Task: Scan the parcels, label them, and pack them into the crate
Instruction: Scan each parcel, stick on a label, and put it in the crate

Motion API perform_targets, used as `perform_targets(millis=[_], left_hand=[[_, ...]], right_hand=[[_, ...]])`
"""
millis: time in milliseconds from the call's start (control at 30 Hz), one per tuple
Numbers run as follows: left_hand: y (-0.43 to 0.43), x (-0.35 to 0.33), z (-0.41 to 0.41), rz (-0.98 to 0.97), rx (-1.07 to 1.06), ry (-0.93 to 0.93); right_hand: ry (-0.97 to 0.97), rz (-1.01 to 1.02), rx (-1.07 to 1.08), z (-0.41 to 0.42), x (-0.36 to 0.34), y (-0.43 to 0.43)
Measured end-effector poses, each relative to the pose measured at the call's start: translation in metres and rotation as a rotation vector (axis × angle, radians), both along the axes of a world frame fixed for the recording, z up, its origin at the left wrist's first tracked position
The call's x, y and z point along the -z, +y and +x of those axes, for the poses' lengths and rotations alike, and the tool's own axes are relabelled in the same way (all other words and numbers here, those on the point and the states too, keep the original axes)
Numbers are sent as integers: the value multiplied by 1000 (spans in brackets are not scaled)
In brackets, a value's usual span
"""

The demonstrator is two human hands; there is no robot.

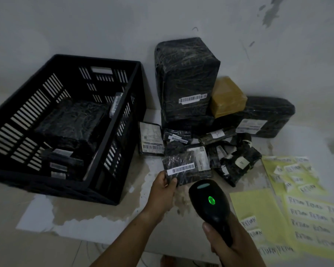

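Under a scuffed grey wall (85,26), the black slatted crate (27,116) sits left on a stained, peeling surface (85,218). My outstretched left hand (163,186) pinches a small barcoded parcel (178,168) between thumb and fingers. My right hand (222,245) wraps its fingers round the scanner (208,199), beside yellow RETURN label sheets (307,209).

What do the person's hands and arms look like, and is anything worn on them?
The left hand and the right hand are both bare: no glove, ring or watch shows. Both forearms are bare too, with no sleeve in view. The light is dim, so small marks cannot be told.
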State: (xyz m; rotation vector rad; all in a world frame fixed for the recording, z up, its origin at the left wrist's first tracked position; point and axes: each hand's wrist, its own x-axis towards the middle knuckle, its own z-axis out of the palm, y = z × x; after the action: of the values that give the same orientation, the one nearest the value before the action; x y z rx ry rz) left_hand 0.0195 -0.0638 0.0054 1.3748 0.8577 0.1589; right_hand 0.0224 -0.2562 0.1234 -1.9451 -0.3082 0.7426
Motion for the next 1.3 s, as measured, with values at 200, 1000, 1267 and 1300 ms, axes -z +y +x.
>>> perform_targets(millis=[200,1000,1267,1300], left_hand=[[6,-2,-11,-12,-21,1],[-19,-2,-17,49,56,73],[-38,7,-23,44,160,126],[-40,10,-26,38,169,145]], right_hand=[[-11,-247,-180,41,77,-8],[-359,-596,-443,58,196,16],[-430,-556,-462,45,184,-21],[-432,-528,-445,44,183,-29]])
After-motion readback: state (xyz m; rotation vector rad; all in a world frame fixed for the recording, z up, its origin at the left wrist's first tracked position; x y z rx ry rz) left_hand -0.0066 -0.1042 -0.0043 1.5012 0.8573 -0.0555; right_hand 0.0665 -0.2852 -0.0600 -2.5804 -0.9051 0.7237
